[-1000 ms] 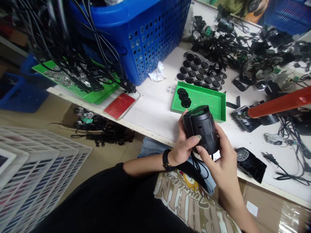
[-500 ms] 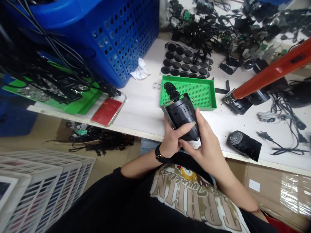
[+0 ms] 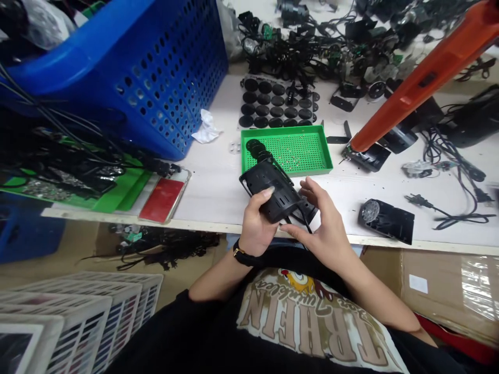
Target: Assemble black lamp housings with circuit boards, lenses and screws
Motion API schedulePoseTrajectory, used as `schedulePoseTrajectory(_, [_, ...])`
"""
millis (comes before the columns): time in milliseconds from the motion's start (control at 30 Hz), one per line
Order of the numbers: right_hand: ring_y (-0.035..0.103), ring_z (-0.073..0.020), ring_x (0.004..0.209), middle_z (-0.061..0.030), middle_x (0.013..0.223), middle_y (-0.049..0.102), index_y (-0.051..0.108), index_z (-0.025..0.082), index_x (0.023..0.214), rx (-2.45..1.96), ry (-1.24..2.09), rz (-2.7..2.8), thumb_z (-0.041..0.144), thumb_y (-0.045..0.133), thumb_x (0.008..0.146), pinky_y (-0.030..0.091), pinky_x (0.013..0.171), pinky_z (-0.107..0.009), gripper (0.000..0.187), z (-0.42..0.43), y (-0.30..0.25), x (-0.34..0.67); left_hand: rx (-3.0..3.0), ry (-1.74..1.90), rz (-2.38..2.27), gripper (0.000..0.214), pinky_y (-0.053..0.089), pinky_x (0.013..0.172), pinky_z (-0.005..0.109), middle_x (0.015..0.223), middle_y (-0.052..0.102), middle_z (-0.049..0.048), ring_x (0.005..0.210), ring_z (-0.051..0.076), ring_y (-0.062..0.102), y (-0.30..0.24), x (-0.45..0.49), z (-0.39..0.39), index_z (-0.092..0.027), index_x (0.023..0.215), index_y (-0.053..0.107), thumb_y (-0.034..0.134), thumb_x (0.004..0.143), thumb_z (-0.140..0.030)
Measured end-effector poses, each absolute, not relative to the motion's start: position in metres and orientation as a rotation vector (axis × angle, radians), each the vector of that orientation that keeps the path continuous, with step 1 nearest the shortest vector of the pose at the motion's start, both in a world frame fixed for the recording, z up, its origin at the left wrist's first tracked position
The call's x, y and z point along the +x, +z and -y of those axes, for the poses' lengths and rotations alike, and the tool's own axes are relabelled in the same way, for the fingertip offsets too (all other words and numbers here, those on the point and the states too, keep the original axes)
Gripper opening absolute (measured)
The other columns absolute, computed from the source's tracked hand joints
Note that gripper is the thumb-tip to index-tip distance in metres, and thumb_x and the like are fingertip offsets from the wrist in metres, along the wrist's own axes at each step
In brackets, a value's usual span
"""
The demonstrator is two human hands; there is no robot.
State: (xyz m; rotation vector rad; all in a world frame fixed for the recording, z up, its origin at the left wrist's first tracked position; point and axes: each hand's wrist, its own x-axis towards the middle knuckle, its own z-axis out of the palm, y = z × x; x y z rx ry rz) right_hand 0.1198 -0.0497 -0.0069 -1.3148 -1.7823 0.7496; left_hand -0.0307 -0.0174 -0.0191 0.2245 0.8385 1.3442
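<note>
Left hand [image 3: 255, 226]: fingers curled around a black plastic housing [image 3: 273, 195].
Right hand [image 3: 325, 226]: fingers spread open just beside it, gripping nothing.
Beyond the fingers: green perforated tray [image 3: 312, 167].

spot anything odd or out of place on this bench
The orange tube stands out: it's much bigger than the small parts around it and slants across the bench, its lower end over a black part. Small bits also lie scattered loose in the green tray.
</note>
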Motion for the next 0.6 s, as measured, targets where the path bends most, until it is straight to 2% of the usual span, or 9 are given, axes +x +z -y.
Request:
schedulePoseTrajectory(67, [0.072, -0.0285, 0.118, -0.0157, 0.130, 0.069, 0.051, 0.021, 0.144, -1.360, 0.685, 1.748, 0.045, 0.079, 0.091, 0.062, 0.101, -0.049, 0.065, 0.054, -0.005, 0.123, 0.206, 1.365, -0.821, 0.031, 0.061, 0.097, 0.040, 0.101, 0.081, 0.0061, 0.096, 0.024, 0.076, -0.018, -0.032, 0.016, -0.017, 0.100, 0.075, 0.079, 0.073, -0.031])
schedulePoseTrajectory(133, [0.074, -0.0236, 0.096, -0.0092, 0.106, 0.073, 0.061, 0.021, 0.125, -1.392, 0.601, 1.761, 0.040, 0.074, 0.095, 0.064, 0.084, -0.041, 0.038, 0.059, -0.004, 0.124, 0.191, 1.387, -0.820, 0.031, 0.061, 0.098, 0.041, 0.099, 0.081, 0.0040, 0.095, 0.023, 0.076, -0.016, -0.033, 0.015, -0.019, 0.102, 0.074, 0.078, 0.073, -0.029])
schedulePoseTrajectory(233, [0.072, -0.0198, 0.083, -0.0061, 0.093, 0.075, 0.066, 0.022, 0.110, -1.335, 0.396, 1.839, 0.026, 0.063, 0.101, 0.060, 0.073, -0.035, 0.010, 0.063, -0.009, 0.121, 0.208, 1.378, -0.835, 0.033, 0.061, 0.099, 0.040, 0.095, 0.080, 0.0034, 0.093, 0.023, 0.077, -0.015, -0.033, 0.015, -0.020, 0.106, 0.073, 0.077, 0.075, -0.030])
schedulePoseTrajectory(333, [0.071, -0.0194, 0.080, -0.0072, 0.094, 0.078, 0.070, 0.022, 0.110, -1.224, 0.082, 1.946, 0.015, 0.058, 0.101, 0.057, 0.069, -0.035, 0.016, 0.061, -0.021, 0.119, 0.238, 1.352, -0.819, 0.037, 0.060, 0.103, 0.040, 0.097, 0.081, 0.0044, 0.097, 0.023, 0.078, -0.013, -0.033, 0.017, -0.019, 0.110, 0.072, 0.076, 0.075, -0.032])
schedulePoseTrajectory(433, [0.065, -0.0180, 0.071, -0.0043, 0.087, 0.077, 0.071, 0.024, 0.106, -1.111, -0.137, 2.022, 0.011, 0.062, 0.098, 0.052, 0.062, -0.034, 0.018, 0.056, -0.033, 0.119, 0.214, 1.326, -0.819, 0.036, 0.060, 0.104, 0.040, 0.096, 0.081, 0.0037, 0.095, 0.023, 0.079, -0.012, -0.034, 0.018, -0.019, 0.107, 0.072, 0.076, 0.074, -0.033])
schedulePoseTrajectory(533, [0.061, -0.0174, 0.068, -0.0019, 0.080, 0.075, 0.072, 0.025, 0.101, -1.024, -0.083, 2.045, 0.011, 0.063, 0.098, 0.049, 0.061, -0.033, 0.017, 0.054, -0.035, 0.125, 0.216, 1.280, -0.825, 0.036, 0.061, 0.103, 0.044, 0.096, 0.081, 0.0046, 0.093, 0.024, 0.079, -0.013, -0.038, 0.020, -0.018, 0.107, 0.072, 0.075, 0.075, -0.035])
schedulePoseTrajectory(600, [0.061, -0.0176, 0.070, -0.0011, 0.078, 0.072, 0.071, 0.026, 0.099, -1.006, 0.166, 2.036, 0.017, 0.062, 0.100, 0.050, 0.063, -0.033, 0.013, 0.055, -0.027, 0.132, 0.257, 1.259, -0.820, 0.042, 0.060, 0.104, 0.048, 0.100, 0.081, 0.0068, 0.097, 0.027, 0.079, -0.014, -0.042, 0.023, -0.018, 0.112, 0.072, 0.075, 0.074, -0.035])
